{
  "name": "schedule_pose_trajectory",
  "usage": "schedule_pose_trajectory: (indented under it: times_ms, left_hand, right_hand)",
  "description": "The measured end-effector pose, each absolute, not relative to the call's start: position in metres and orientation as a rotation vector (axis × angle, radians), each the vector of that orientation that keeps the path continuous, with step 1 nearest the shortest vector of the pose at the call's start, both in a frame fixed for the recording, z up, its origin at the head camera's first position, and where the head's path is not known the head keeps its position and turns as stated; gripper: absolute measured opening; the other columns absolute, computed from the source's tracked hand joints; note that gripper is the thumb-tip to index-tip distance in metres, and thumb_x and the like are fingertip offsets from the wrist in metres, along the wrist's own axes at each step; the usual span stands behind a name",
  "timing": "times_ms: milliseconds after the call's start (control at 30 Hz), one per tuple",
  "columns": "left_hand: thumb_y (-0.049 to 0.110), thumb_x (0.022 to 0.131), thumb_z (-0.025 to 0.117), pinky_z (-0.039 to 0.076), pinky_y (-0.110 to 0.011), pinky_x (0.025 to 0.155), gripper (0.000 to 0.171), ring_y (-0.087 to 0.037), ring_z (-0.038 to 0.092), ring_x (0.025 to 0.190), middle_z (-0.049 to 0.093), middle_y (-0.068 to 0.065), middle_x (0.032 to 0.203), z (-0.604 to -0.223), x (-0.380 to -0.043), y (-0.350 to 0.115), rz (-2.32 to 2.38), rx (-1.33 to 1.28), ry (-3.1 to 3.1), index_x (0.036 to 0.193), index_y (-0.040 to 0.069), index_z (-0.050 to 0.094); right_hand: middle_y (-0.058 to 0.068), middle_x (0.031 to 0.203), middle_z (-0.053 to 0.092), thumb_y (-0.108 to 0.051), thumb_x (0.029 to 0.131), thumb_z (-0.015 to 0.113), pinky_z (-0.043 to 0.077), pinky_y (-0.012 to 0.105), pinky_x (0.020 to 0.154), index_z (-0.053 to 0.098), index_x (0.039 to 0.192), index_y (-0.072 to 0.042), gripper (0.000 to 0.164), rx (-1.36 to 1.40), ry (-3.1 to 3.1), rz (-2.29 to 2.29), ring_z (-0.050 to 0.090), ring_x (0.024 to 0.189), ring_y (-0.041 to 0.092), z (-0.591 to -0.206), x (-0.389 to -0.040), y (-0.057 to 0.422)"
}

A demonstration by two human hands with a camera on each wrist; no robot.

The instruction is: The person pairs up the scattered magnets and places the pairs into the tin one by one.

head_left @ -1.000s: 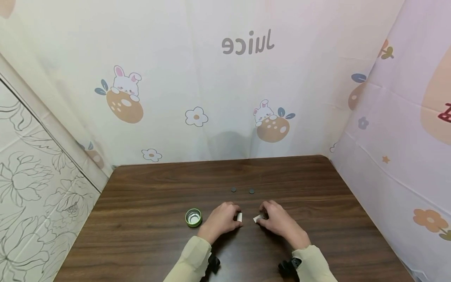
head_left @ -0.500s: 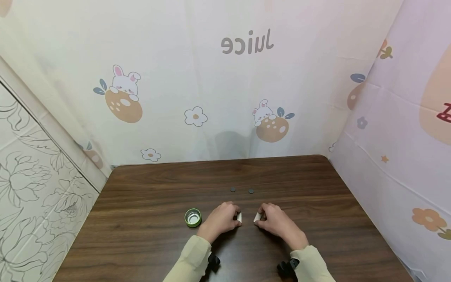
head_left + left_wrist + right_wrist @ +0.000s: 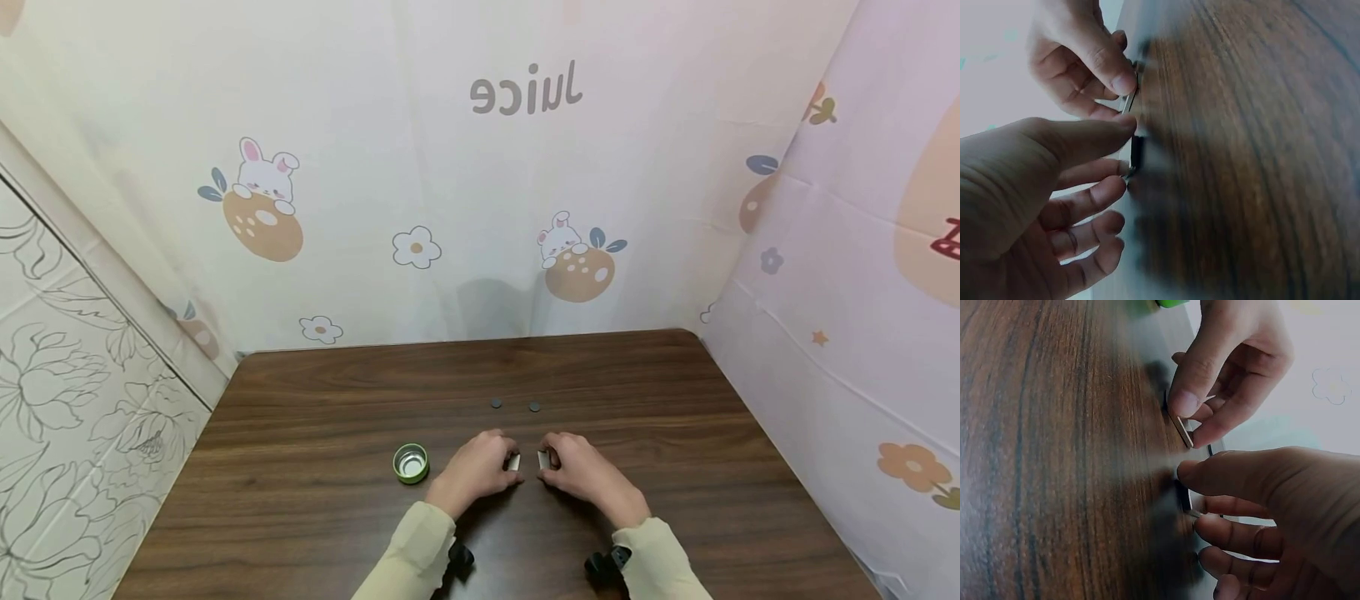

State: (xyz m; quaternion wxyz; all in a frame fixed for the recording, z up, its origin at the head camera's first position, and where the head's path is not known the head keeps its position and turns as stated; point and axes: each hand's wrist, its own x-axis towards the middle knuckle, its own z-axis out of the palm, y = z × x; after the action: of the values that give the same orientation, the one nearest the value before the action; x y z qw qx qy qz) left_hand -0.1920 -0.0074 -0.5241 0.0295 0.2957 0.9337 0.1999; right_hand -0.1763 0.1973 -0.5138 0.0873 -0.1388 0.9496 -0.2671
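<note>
In the head view my left hand (image 3: 474, 472) pinches a small pale flat piece (image 3: 513, 462) between thumb and fingers, low over the table. Facing it across a narrow gap, my right hand (image 3: 588, 472) pinches a similar pale piece (image 3: 544, 460). The right wrist view shows the left piece (image 3: 1181, 432) as a thin strip with a light edge. Fingers cover part of both pieces, and their kind cannot be told. Beyond the hands lie two small dark discs, a left one (image 3: 497, 403) and a right one (image 3: 534, 407).
A round green tin (image 3: 411, 464) with a silvery inside stands open to the left of my left hand. The brown wooden table (image 3: 315, 517) ends at the back against a printed curtain (image 3: 360, 167). Another curtain (image 3: 840, 400) hangs along the right side.
The hands have come closer together: the left moved a little right, the right a little left. Both pale pieces changed their slant. The tin and discs stayed put.
</note>
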Motion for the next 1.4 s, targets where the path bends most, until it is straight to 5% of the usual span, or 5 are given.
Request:
schedule_pose_trajectory:
  times_ms: [467, 933, 1133, 1400]
  left_hand:
    - [0.014, 0.078, 0.082, 0.049, -0.027, 0.059, 0.013, -0.01, 0.059, 0.067, 0.069, 0.004, 0.08, -0.5242, -0.1896, 0.0, 0.59, 0.709, 2.986, 0.088, 0.014, 0.073]
    - [0.007, 0.075, 0.077, 0.041, -0.025, 0.051, 0.022, -0.008, 0.046, 0.056, 0.053, 0.006, 0.063, -0.5199, -0.1895, -0.0006, 0.599, 0.675, 2.974, 0.067, 0.016, 0.059]
    - [0.008, 0.075, 0.076, 0.043, -0.023, 0.052, 0.017, -0.006, 0.05, 0.055, 0.058, 0.007, 0.063, -0.5198, -0.1905, -0.0019, 0.629, 0.674, 2.973, 0.067, 0.017, 0.065]
    - [0.005, 0.076, 0.074, 0.036, -0.023, 0.051, 0.022, -0.006, 0.036, 0.054, 0.046, 0.01, 0.058, -0.5216, -0.1897, -0.0059, 0.727, 0.65, 2.936, 0.065, 0.017, 0.058]
  right_hand:
    - [0.001, 0.076, 0.056, 0.002, 0.082, 0.074, 0.044, 0.03, 0.06, 0.069, 0.1, -0.002, 0.019, -0.285, 2.862, -0.793, 0.05, 0.065, 0.014, -0.5094, -0.1761, 0.1914]
    - [-0.003, 0.063, 0.043, 0.004, 0.072, 0.067, 0.032, 0.026, 0.052, 0.052, 0.069, -0.01, 0.021, -0.331, 2.947, -0.736, 0.038, 0.056, 0.012, -0.5126, -0.1762, 0.1888]
    - [-0.003, 0.063, 0.038, 0.002, 0.075, 0.066, 0.03, 0.026, 0.052, 0.049, 0.069, -0.01, 0.021, -0.284, 2.943, -0.731, 0.037, 0.055, 0.012, -0.5092, -0.1748, 0.1886]
    - [-0.002, 0.066, 0.044, 0.0, 0.077, 0.068, 0.034, 0.027, 0.054, 0.055, 0.073, -0.009, 0.016, -0.266, 2.925, -0.754, 0.041, 0.057, 0.012, -0.5129, -0.1755, 0.1923]
